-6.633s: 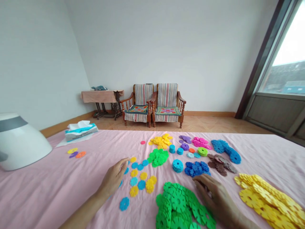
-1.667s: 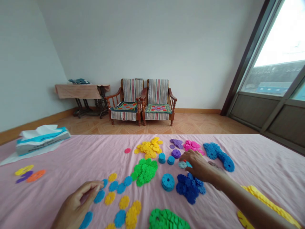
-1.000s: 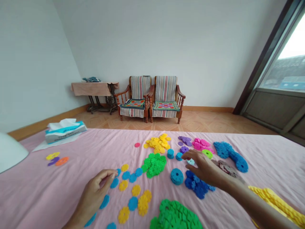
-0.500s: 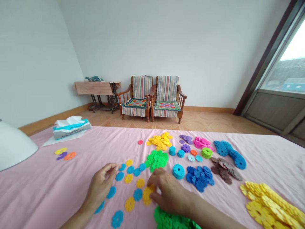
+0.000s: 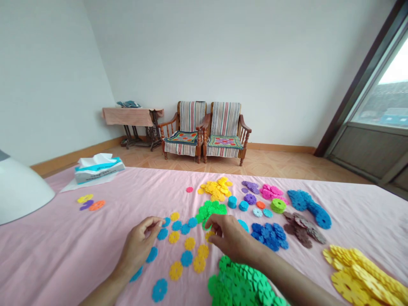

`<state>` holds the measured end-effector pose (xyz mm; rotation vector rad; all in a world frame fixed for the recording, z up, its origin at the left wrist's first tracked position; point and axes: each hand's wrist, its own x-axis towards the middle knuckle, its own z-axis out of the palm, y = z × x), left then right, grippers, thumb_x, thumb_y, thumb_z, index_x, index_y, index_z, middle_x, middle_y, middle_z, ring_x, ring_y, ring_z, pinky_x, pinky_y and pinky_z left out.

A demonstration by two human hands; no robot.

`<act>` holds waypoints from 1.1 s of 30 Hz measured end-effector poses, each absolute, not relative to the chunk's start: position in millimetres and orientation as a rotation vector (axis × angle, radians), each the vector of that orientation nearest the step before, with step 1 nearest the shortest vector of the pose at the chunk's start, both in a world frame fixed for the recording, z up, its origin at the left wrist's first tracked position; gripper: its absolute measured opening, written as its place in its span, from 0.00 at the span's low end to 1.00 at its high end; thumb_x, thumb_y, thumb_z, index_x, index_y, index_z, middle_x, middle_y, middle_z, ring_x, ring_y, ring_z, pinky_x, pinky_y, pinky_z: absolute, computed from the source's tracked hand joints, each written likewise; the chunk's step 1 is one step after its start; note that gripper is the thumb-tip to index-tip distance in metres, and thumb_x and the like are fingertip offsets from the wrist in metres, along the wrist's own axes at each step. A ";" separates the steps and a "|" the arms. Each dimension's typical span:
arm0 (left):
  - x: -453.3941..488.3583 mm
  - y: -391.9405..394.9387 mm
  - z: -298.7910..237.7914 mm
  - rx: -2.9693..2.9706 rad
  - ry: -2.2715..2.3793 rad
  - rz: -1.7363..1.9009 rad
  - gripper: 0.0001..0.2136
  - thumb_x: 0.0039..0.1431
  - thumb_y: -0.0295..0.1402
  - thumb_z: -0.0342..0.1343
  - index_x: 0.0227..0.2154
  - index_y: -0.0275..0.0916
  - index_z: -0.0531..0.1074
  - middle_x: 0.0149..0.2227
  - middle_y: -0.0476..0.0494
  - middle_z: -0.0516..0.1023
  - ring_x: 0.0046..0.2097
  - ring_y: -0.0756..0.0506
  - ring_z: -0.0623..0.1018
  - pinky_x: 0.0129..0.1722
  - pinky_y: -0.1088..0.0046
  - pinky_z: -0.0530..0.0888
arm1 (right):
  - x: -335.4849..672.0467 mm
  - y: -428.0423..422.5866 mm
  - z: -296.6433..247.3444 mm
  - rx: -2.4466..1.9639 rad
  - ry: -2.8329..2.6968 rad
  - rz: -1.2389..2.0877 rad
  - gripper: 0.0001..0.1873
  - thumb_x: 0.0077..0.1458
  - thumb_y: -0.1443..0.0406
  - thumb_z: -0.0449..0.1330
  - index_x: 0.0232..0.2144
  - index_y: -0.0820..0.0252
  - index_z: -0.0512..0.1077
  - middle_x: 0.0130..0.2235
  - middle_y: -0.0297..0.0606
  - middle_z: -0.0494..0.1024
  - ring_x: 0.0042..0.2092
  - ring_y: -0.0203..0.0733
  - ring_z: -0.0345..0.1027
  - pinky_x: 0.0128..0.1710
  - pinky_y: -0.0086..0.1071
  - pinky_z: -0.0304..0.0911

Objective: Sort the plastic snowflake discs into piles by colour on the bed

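My left hand (image 5: 143, 239) hovers over the pink cloth with thumb and forefinger pinched together; what they hold, if anything, is too small to make out. A blue flower-shaped disc (image 5: 166, 222) lies just beyond its fingertips. My right hand (image 5: 231, 237) is curled, its thumb and fingers around a yellow flower-shaped disc (image 5: 209, 236) that is partly hidden. Between the hands lie loose blue discs (image 5: 186, 258) and yellow discs (image 5: 176, 270) in a scattered group. A light green pile (image 5: 212, 209) is behind my right hand, a darker green pile (image 5: 245, 284) below its forearm.
Piles of yellow (image 5: 216, 189), pink (image 5: 270, 191), dark blue (image 5: 269, 236), brown (image 5: 299, 227) and teal-blue discs (image 5: 309, 206) fill the right side. A long yellow heap (image 5: 363, 272) lies front right. A tissue box (image 5: 99, 170) and a white rounded object (image 5: 22, 191) stand left.
My right hand has moved up and slightly right, uncovering two yellow discs on the cloth. My left hand has stayed nearly in place. The view has shifted slightly.
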<state>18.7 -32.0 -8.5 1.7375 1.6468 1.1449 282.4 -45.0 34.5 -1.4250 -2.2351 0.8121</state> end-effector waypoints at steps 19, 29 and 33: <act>18.7 -32.2 -7.0 1.774 1.671 1.133 0.18 0.52 0.49 0.52 0.30 0.38 0.76 0.33 0.44 0.81 0.37 0.43 0.79 0.41 0.71 0.74 | 278.9 -49.0 31.2 -1.405 -2.425 0.826 0.14 0.38 0.76 0.55 0.30 0.62 0.73 0.30 0.35 0.76 0.30 0.33 0.65 0.25 0.23 0.52; 16.4 -30.9 -11.3 1.767 1.667 1.114 0.19 0.53 0.50 0.52 0.32 0.39 0.76 0.34 0.44 0.81 0.39 0.42 0.78 0.41 0.70 0.74 | 301.0 24.8 53.9 -1.697 -2.265 0.499 0.06 0.56 0.68 0.58 0.36 0.64 0.72 0.37 0.36 0.75 0.39 0.37 0.69 0.39 0.33 0.64; 15.1 -30.3 -12.9 1.773 1.666 1.121 0.18 0.53 0.50 0.52 0.31 0.39 0.76 0.34 0.44 0.81 0.39 0.42 0.78 0.41 0.70 0.74 | 308.5 58.7 40.2 -1.813 -2.202 0.414 0.15 0.60 0.60 0.57 0.46 0.62 0.69 0.47 0.40 0.73 0.44 0.41 0.70 0.43 0.41 0.68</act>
